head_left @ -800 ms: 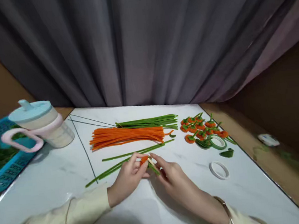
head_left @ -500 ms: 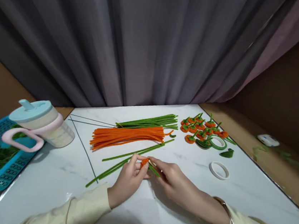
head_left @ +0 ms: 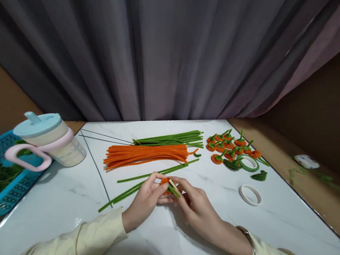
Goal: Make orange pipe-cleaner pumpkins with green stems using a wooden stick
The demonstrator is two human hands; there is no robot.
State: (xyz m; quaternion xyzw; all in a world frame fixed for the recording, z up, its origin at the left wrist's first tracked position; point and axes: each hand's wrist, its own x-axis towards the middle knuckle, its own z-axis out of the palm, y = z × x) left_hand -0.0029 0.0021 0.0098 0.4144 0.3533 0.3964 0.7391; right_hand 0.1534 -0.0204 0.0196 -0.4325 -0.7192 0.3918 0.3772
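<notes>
Your right hand (head_left: 197, 204) has tilted the slim pale stick (head_left: 173, 184) into view, gripping it beside the fuzzy orange-and-green flower (head_left: 164, 181) your left hand (head_left: 147, 197) pinches; apparently mid-shaping, next calls for steadiness.

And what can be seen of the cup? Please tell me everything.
The cup stands upright on the white table, at the left, beside the blue basket. Its light blue lid is on, with a raised spout; the pale body looks like plastic, and the pink handle joins a band around it. Whether the handle touches the basket is unclear.
</notes>
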